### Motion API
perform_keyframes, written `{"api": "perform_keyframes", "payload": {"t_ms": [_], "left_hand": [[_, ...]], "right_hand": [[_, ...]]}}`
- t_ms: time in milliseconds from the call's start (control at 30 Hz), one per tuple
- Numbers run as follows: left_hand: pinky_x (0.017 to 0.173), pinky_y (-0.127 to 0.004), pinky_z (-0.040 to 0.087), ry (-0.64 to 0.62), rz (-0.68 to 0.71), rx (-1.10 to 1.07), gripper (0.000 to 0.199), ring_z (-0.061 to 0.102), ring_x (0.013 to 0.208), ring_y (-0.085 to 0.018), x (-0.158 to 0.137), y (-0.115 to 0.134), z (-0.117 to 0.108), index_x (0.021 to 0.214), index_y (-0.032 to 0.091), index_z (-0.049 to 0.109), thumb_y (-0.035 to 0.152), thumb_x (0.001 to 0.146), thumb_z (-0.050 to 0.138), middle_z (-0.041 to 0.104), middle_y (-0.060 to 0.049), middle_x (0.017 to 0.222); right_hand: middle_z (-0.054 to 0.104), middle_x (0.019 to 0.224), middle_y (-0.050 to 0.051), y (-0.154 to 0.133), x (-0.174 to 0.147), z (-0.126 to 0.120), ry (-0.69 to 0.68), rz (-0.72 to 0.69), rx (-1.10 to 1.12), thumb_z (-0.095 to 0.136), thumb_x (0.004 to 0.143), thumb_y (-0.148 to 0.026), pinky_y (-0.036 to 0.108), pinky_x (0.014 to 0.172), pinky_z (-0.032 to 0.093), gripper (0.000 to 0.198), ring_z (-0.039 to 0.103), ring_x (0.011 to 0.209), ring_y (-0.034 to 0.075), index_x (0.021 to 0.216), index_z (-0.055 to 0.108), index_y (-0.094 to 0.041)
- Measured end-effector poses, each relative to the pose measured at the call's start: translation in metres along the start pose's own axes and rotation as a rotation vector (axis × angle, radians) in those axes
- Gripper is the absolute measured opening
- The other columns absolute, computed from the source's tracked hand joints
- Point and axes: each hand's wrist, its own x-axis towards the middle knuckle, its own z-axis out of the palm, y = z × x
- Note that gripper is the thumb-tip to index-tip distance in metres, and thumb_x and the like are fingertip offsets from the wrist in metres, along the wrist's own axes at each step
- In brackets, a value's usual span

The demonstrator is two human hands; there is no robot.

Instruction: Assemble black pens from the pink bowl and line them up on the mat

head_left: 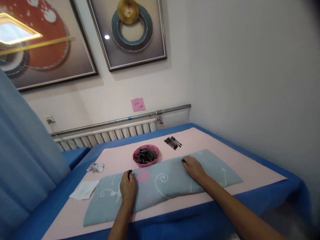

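Note:
My left hand (128, 188) rests on the left half of a long folded blue-grey cloth (172, 181) with white swirls and a pink flower. Its fingers are closed, with a small dark bit showing at the fingertips. Farther right, my right hand (193, 167) lies on the same cloth near its back edge, fingers curled together; something small and dark shows there too. What either hand holds is too small to make out. Just behind the cloth stands a pink basket (159, 156) full of black pens (145, 156). A row of black pens (172, 142) lies behind and right of it.
Pink paper (200, 138) covers much of the blue tablecloth (170, 230). At left lie crumpled scraps (95, 167) and a white sheet (84, 190). A blue curtain (25, 146) hangs on the left. Behind the table are a radiator (107, 135), a pipe and the wall.

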Motion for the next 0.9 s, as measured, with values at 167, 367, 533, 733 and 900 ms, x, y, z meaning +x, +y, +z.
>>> {"api": "perform_keyframes", "payload": {"t_ms": [167,367,533,733,900], "left_hand": [[0.083,-0.037,0.048,0.017,-0.107,-0.068,0.027,0.064,0.091,-0.024,0.006,-0.002,0.001,0.095,0.018,0.063,0.028,0.080,0.042,0.070,-0.010,0.096],[0.066,-0.031,0.051,0.034,-0.187,-0.132,0.032,0.064,0.073,-0.018,0.055,0.002,0.008,0.098,0.017,0.062,0.033,0.080,0.041,0.070,-0.006,0.084],[0.067,-0.031,0.050,0.016,-0.159,-0.125,0.031,0.063,0.072,-0.018,0.123,0.014,0.031,0.097,0.016,0.062,0.030,0.080,0.041,0.068,-0.006,0.080],[0.081,-0.032,0.046,-0.070,-0.039,-0.100,0.021,0.062,0.087,-0.019,0.155,0.023,0.069,0.090,0.018,0.065,0.025,0.079,0.047,0.069,-0.006,0.091],[0.084,-0.037,0.044,-0.056,-0.041,-0.104,0.023,0.060,0.090,-0.022,0.143,0.015,0.082,0.089,0.017,0.064,0.026,0.081,0.045,0.068,-0.010,0.094]], "right_hand": [[0.064,0.090,0.011,0.004,0.003,0.004,-0.001,-0.036,0.021,0.041,0.081,-0.012,0.030,0.080,0.040,0.024,0.055,0.087,0.022,0.088,0.064,-0.014],[0.066,0.093,0.010,0.016,0.004,0.012,0.027,-0.072,0.087,0.040,0.082,-0.019,0.035,0.082,0.044,0.024,0.058,0.087,0.023,0.089,0.064,-0.018],[0.067,0.097,0.011,0.026,0.004,0.021,0.076,-0.088,0.107,0.041,0.084,-0.030,0.038,0.079,0.048,0.027,0.061,0.089,0.025,0.091,0.064,-0.020],[0.068,0.097,0.011,0.042,0.004,0.030,0.046,-0.058,0.098,0.042,0.084,-0.042,0.042,0.078,0.050,0.031,0.062,0.089,0.028,0.091,0.065,-0.023],[0.068,0.091,0.010,0.031,0.015,0.024,-0.024,0.007,0.160,0.047,0.080,-0.043,0.038,0.071,0.052,0.025,0.064,0.083,0.026,0.087,0.065,-0.026]]}}
